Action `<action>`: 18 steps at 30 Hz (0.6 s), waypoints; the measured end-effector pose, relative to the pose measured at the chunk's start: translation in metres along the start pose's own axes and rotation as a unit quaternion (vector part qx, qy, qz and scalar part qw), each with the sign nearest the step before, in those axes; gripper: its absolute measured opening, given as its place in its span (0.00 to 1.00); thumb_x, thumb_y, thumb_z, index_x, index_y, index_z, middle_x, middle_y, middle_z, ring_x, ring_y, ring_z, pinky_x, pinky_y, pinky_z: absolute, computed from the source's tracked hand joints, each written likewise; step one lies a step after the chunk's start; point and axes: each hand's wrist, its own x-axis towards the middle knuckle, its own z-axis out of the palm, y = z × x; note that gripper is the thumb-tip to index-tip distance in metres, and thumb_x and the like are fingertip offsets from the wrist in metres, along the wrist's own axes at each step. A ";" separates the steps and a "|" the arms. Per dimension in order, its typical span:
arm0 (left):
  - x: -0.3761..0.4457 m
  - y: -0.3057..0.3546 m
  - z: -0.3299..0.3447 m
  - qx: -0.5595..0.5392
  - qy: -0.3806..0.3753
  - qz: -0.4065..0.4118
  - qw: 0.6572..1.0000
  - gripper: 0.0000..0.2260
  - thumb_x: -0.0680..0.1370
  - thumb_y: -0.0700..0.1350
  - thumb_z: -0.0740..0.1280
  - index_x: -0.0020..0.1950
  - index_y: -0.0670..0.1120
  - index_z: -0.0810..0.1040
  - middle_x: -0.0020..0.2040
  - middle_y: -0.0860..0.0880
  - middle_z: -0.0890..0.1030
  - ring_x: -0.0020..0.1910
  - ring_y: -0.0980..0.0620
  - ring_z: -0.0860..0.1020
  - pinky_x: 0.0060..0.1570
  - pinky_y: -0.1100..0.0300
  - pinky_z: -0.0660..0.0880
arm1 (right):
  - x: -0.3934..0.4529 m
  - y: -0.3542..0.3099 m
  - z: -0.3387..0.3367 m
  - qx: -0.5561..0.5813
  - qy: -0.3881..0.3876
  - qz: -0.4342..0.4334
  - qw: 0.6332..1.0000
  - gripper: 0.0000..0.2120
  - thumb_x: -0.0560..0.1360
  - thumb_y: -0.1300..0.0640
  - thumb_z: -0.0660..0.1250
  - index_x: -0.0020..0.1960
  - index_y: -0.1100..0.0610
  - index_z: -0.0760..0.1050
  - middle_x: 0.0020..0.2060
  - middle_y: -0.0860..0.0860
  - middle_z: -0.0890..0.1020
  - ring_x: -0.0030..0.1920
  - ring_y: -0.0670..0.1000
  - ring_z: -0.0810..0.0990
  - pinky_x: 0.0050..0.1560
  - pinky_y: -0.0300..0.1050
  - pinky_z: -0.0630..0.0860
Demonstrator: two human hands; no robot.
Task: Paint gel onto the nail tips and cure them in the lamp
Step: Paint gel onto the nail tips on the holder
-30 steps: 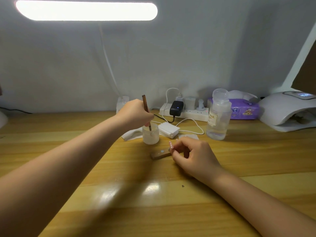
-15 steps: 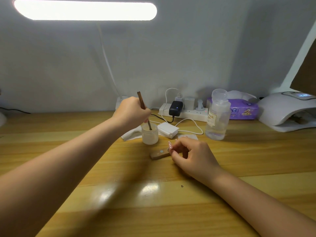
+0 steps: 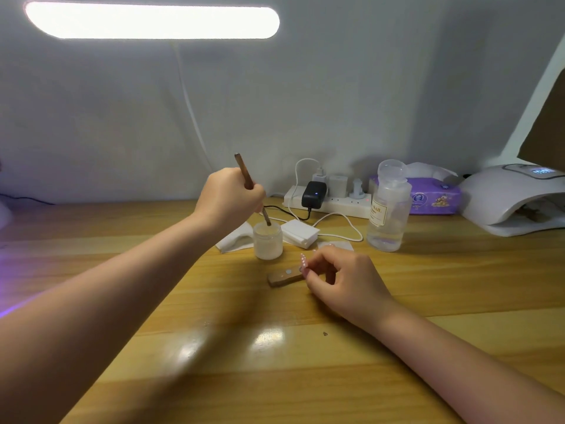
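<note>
- Showing left hand (image 3: 229, 195) raised over the middle of the wooden worktop (image 3: 275, 362), fingers curled round a brown brush (image 3: 248, 182); handle tilted up and away to the left, bristle end dipped at the mouth of a small frosted jar (image 3: 267, 241).
- Jar upright near the worktop's centre, just beside a folded white tissue (image 3: 234, 240) on its left and a small white box (image 3: 300, 233) on its right.
- Right hand (image 3: 345, 281) resting low on the worktop, thumb and forefinger pinching a pink nail tip (image 3: 303, 262) with pale dots; tip mounted at the near end of a short wooden holder (image 3: 282, 276) lying flat just in front of the jar.
- Toward the back edge: white power strip (image 3: 327, 201) with a black adapter (image 3: 314, 194) and white plugs, cable looping forward behind the white box.
- Clear pump bottle (image 3: 388, 209) standing upright right of the strip, liquid filling its lower part; purple tissue pack (image 3: 434, 198) behind it against the wall.
- White curing lamp (image 3: 513, 198) at the back right corner, opening facing the front, display lit on top; well apart from the nail tip.
- Long bright light bar (image 3: 151, 21) overhead at upper left, reflected as glare patches on the near worktop.
</note>
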 end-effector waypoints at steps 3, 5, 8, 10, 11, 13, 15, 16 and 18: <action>-0.002 0.000 -0.002 -0.016 0.019 0.003 1.000 0.13 0.77 0.42 0.63 0.34 0.44 0.81 0.30 0.53 0.82 0.34 0.57 0.81 0.36 0.62 0.76 | 0.000 0.000 0.000 0.003 0.001 -0.001 1.000 0.02 0.73 0.57 0.71 0.42 0.50 0.80 0.33 0.40 0.80 0.34 0.47 0.76 0.41 0.30 0.65; -0.004 0.000 -0.001 -0.001 0.005 0.005 1.000 0.14 0.77 0.44 0.64 0.33 0.45 0.80 0.29 0.53 0.82 0.33 0.57 0.80 0.34 0.65 0.73 | -0.001 -0.001 0.000 0.002 0.001 -0.002 1.000 0.02 0.73 0.56 0.71 0.42 0.50 0.80 0.33 0.40 0.79 0.34 0.46 0.76 0.42 0.29 0.64; -0.007 -0.001 0.004 0.012 -0.018 -0.002 1.000 0.14 0.79 0.48 0.65 0.34 0.47 0.79 0.29 0.54 0.81 0.30 0.59 0.79 0.33 0.66 0.70 | -0.001 -0.002 0.000 0.006 0.005 -0.001 1.000 0.03 0.73 0.56 0.71 0.41 0.50 0.79 0.31 0.39 0.78 0.32 0.47 0.75 0.48 0.32 0.64; -0.006 -0.001 0.007 0.001 -0.028 -0.018 0.999 0.13 0.80 0.50 0.65 0.37 0.47 0.79 0.29 0.54 0.82 0.27 0.61 0.79 0.31 0.68 0.71 | -0.001 -0.002 0.000 0.004 0.008 -0.002 1.000 0.03 0.73 0.57 0.71 0.41 0.50 0.79 0.31 0.39 0.78 0.32 0.47 0.75 0.51 0.35 0.64; -0.006 -0.002 0.009 -0.028 -0.028 -0.037 0.999 0.12 0.80 0.50 0.66 0.39 0.46 0.80 0.30 0.53 0.82 0.26 0.62 0.79 0.30 0.68 0.72 | 0.000 -0.002 0.000 0.003 0.007 -0.003 1.000 0.03 0.73 0.57 0.71 0.41 0.50 0.79 0.32 0.38 0.78 0.32 0.47 0.75 0.51 0.36 0.64; -0.004 -0.003 0.010 -0.115 -0.008 -0.087 0.989 0.11 0.79 0.48 0.66 0.41 0.44 0.81 0.31 0.50 0.83 0.27 0.59 0.80 0.29 0.67 0.75 | 0.000 -0.002 0.000 0.001 0.002 -0.002 1.000 0.03 0.73 0.57 0.71 0.41 0.50 0.79 0.32 0.39 0.79 0.32 0.47 0.75 0.50 0.34 0.64; -0.003 -0.006 0.008 -0.178 0.030 -0.129 0.975 0.10 0.78 0.45 0.65 0.40 0.42 0.81 0.29 0.49 0.83 0.29 0.55 0.81 0.29 0.64 0.77 | 0.000 -0.002 -0.001 -0.002 0.002 -0.003 1.000 0.02 0.73 0.56 0.71 0.42 0.51 0.80 0.33 0.40 0.79 0.33 0.47 0.76 0.46 0.31 0.65; -0.003 -0.008 0.007 -0.189 0.044 -0.141 0.971 0.10 0.77 0.44 0.65 0.39 0.41 0.81 0.29 0.49 0.83 0.30 0.54 0.82 0.29 0.63 0.77 | 0.000 -0.002 -0.002 -0.003 0.000 -0.003 1.000 0.01 0.73 0.56 0.71 0.42 0.52 0.80 0.33 0.41 0.80 0.33 0.47 0.76 0.43 0.29 0.64; -0.003 -0.011 0.004 -0.175 0.051 -0.148 0.972 0.11 0.76 0.43 0.64 0.37 0.41 0.81 0.29 0.49 0.83 0.30 0.52 0.82 0.30 0.62 0.78 | 0.000 -0.002 -0.002 -0.005 -0.005 -0.002 1.000 0.01 0.73 0.56 0.71 0.43 0.51 0.80 0.34 0.41 0.80 0.33 0.46 0.76 0.42 0.27 0.64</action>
